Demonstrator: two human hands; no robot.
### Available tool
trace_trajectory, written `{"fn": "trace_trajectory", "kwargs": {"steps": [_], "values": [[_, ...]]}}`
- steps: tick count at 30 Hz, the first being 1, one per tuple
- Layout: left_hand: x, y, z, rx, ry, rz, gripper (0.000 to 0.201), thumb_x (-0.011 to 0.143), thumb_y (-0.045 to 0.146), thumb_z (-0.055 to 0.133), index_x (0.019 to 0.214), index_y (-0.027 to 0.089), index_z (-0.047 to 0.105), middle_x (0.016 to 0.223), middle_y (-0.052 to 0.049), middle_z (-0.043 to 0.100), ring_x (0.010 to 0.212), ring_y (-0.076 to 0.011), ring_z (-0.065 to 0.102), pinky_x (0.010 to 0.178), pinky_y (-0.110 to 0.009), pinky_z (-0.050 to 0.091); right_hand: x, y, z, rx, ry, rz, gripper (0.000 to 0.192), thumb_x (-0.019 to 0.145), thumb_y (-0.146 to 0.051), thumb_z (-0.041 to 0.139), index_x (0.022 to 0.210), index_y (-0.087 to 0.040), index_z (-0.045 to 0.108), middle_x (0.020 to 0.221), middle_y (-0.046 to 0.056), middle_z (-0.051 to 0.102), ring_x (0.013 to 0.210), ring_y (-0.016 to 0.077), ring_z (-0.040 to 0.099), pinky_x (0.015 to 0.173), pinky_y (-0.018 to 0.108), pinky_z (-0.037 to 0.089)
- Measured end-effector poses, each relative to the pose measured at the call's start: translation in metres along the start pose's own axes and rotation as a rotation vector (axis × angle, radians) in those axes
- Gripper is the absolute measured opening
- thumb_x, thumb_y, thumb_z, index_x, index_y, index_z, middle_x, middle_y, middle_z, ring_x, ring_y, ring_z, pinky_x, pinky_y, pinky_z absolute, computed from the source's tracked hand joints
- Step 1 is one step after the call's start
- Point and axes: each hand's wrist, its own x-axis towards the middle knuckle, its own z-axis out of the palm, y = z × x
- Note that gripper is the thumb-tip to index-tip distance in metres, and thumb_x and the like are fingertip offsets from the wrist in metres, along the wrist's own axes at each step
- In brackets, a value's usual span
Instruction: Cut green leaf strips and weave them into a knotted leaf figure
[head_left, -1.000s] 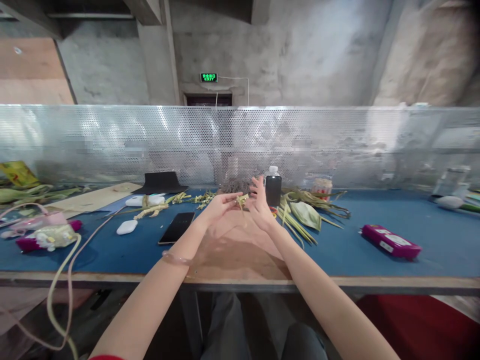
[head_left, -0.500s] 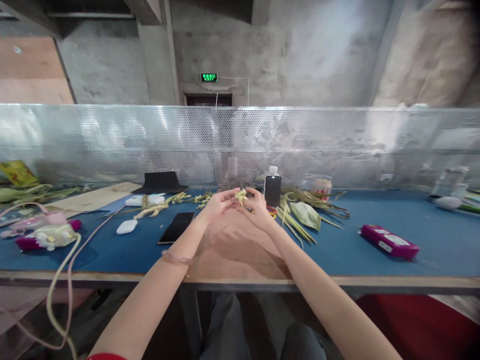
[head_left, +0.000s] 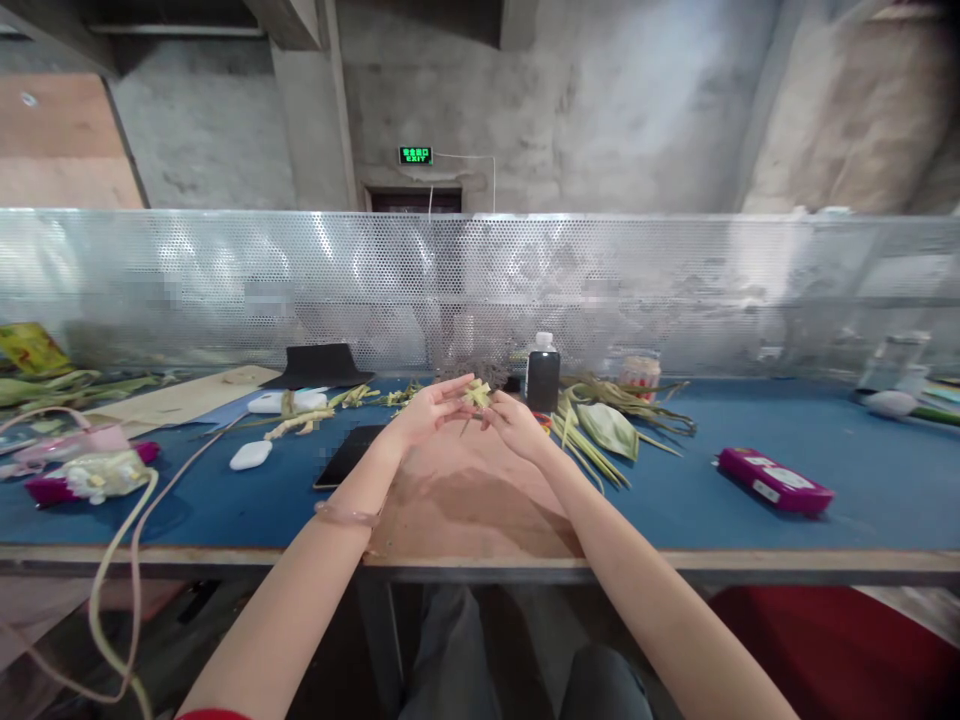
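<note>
Between my two hands, above the far part of a bare brown board (head_left: pixel 465 510), is a small pale yellow-green piece of folded leaf strips (head_left: pixel 475 394). My left hand (head_left: pixel 429 412) grips it from the left, fingers pointing inward. From the right, my right hand (head_left: pixel 516 422) pinches at its lower edge, with the fingertips close together. A thin pointed end sticks down below the piece. Its finer folds are too small to make out. Long green leaf strips (head_left: pixel 592 450) and a broad pale leaf (head_left: pixel 609 430) lie right of my right hand.
A dark bottle with a white cap (head_left: pixel 544 372) stands behind the leaves. Left lie a black phone (head_left: pixel 349 458), a white earphone case (head_left: pixel 251 455) and cables (head_left: pixel 124 560). A purple packet (head_left: pixel 775 480) is at right. A perforated metal screen (head_left: pixel 337 290) borders the table's back.
The folded leaf piece has turned and shifted slightly left in my hands. My right hand's fingers have moved from its upper side to its lower edge.
</note>
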Motion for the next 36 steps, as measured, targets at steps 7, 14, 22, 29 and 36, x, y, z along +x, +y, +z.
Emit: {"fn": "trace_trajectory", "kwargs": {"steps": [7, 14, 22, 29, 36], "values": [[-0.005, 0.009, -0.009, 0.006, -0.040, -0.068, 0.057, 0.076, 0.012, 0.067, 0.130, 0.026, 0.052, 0.136, -0.010, 0.052, 0.084, -0.0105, 0.067, 0.082, -0.024, 0.051, 0.000, 0.001, -0.005, -0.078, 0.089, 0.000, 0.041, 0.094, -0.029, 0.041, 0.057, -0.019, 0.057, 0.071, 0.004, 0.049, 0.077, 0.0190, 0.048, 0.072, 0.033, 0.040], [-0.014, 0.022, -0.017, -0.030, -0.077, -0.121, 0.055, 0.076, 0.008, 0.063, 0.127, 0.027, 0.055, 0.145, -0.007, 0.040, 0.076, -0.0068, 0.067, 0.071, -0.016, 0.052, 0.002, -0.004, -0.010, -0.076, 0.054, -0.025, 0.042, 0.094, -0.026, 0.039, 0.054, -0.020, 0.053, 0.076, 0.006, 0.057, 0.078, 0.0191, 0.048, 0.075, 0.034, 0.039], [-0.019, 0.026, -0.017, -0.075, -0.092, -0.087, 0.056, 0.074, 0.007, 0.061, 0.126, 0.026, 0.057, 0.150, -0.004, 0.032, 0.067, -0.0018, 0.062, 0.060, -0.010, 0.051, 0.002, -0.017, -0.019, 0.033, -0.008, -0.026, 0.048, 0.094, -0.036, 0.040, 0.049, -0.020, 0.049, 0.078, 0.005, 0.060, 0.081, 0.0180, 0.053, 0.076, 0.032, 0.042], [-0.014, 0.023, -0.013, -0.049, -0.116, -0.085, 0.061, 0.071, 0.005, 0.058, 0.127, 0.028, 0.055, 0.151, -0.006, 0.029, 0.058, -0.0006, 0.058, 0.059, -0.017, 0.051, 0.001, -0.019, -0.024, 0.113, -0.068, 0.022, 0.047, 0.092, -0.040, 0.044, 0.051, -0.018, 0.055, 0.084, 0.004, 0.058, 0.084, 0.0169, 0.056, 0.081, 0.031, 0.041], [-0.007, 0.010, -0.005, 0.035, -0.064, -0.063, 0.057, 0.078, 0.016, 0.066, 0.132, 0.024, 0.050, 0.135, -0.011, 0.052, 0.089, -0.0127, 0.064, 0.090, -0.032, 0.047, 0.002, -0.016, -0.020, 0.172, -0.068, 0.067, 0.045, 0.090, -0.040, 0.046, 0.051, -0.018, 0.056, 0.083, 0.005, 0.056, 0.081, 0.0168, 0.055, 0.081, 0.031, 0.040]]}}
